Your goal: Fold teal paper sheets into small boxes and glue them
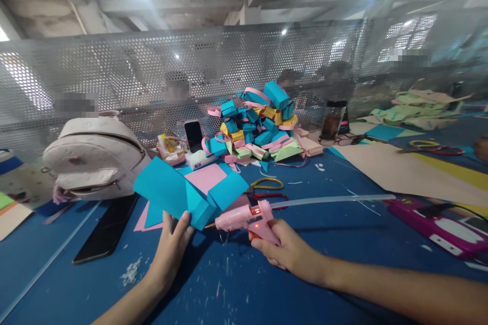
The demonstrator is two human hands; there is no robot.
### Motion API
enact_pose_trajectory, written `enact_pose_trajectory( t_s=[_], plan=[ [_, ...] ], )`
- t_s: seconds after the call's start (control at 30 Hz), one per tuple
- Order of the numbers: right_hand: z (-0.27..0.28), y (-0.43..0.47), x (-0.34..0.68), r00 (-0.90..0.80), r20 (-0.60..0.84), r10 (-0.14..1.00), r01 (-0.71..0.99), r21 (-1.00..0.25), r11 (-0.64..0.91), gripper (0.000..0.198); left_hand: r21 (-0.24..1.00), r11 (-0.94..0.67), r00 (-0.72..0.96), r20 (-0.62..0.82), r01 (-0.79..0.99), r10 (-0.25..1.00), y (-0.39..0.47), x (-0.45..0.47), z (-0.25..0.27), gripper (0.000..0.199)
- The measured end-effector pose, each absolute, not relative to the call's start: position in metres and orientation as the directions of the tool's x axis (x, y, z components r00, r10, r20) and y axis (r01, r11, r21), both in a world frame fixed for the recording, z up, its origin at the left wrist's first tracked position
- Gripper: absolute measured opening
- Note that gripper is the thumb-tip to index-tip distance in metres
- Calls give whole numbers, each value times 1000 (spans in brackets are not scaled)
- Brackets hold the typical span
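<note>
My left hand grips a folded piece of blue paper from below, thumb on its near side. The paper has creased flaps and is partly opened out, held above the blue table. In my right hand is a pink hot glue gun, fingers wrapped round its handle. A small light glows on its side, and its metal nozzle is close to the lower edge of the paper; whether they touch I cannot tell. A long translucent glue stick sticks out of the gun's back.
Behind stands a heap of folded paper boxes against a perforated metal screen. Scissors lie behind the gun. At left are a white backpack and a black phone; at right, a purple power strip and paper sheets.
</note>
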State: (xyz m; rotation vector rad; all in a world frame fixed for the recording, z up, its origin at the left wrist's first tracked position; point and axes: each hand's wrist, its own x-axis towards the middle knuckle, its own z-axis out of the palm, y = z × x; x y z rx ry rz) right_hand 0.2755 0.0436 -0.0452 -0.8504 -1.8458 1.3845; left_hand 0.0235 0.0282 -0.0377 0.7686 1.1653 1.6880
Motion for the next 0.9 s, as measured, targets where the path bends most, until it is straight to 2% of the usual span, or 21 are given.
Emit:
enact_pose_trajectory(
  t_s=[0.37,0.9],
  plan=[
    [-47,45,275,-589,123,799,138,-958,250,40,961,-72,-367,-32,-267,930,31,19,-44,52],
    [-45,37,272,-487,101,867,124,-975,183,43,950,-92,-359,-22,-299,933,32,18,-46,52]
  ],
)
